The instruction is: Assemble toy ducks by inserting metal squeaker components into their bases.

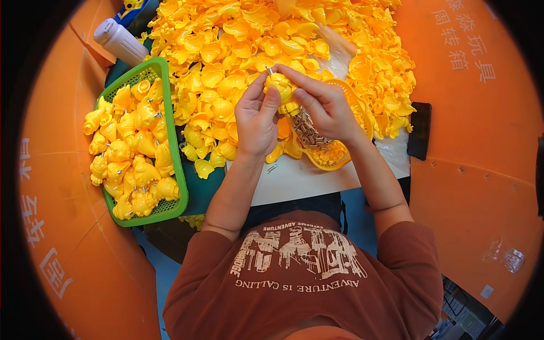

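Observation:
Both my hands meet over the middle of the table, closed around one glossy yellow plastic toy figure [279, 88]. A short metal pin [270, 70] sticks up from its top, at the fingertips. My left hand [256, 120] grips the figure from the left, thumb against its front. From the right, my right hand [330, 107] pinches it between thumb and fingers. Just below the right hand stands a yellow basket [327, 168] holding many metal pins [309, 134] and small yellow pieces [333, 153]; the right hand and wrist hide part of it.
A green basket [180, 195] at the left holds many yellow figures [136, 141], several with pins showing. Yellow shell pieces [226, 62] heap across the table's far side. Also around are loose pins [272, 168], a plastic bag [338, 51], a pale bottle [120, 42] and orange panels [470, 158].

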Demonstrator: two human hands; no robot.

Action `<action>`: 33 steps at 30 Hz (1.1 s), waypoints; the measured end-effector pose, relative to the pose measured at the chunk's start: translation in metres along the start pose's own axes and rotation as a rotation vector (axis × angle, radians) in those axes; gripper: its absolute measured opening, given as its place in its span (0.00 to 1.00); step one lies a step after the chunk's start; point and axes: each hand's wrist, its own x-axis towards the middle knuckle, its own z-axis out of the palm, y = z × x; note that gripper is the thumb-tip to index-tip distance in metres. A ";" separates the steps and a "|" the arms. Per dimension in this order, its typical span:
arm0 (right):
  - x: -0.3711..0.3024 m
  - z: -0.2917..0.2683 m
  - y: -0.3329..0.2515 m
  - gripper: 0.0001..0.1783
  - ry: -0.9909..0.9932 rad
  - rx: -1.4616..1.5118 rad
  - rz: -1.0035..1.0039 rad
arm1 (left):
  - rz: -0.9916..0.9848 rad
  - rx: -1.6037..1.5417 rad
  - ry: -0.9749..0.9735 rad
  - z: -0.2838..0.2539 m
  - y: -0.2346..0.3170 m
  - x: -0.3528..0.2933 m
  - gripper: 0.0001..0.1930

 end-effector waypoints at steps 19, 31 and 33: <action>0.001 0.006 -0.005 0.20 0.072 0.273 0.090 | -0.060 -0.056 -0.002 -0.001 -0.001 -0.005 0.23; -0.005 0.001 -0.005 0.14 0.211 -0.013 -0.107 | 0.209 0.414 -0.163 0.003 -0.001 -0.008 0.22; -0.003 -0.002 -0.005 0.14 0.193 -0.061 -0.124 | 0.230 0.414 -0.178 0.000 -0.003 -0.009 0.21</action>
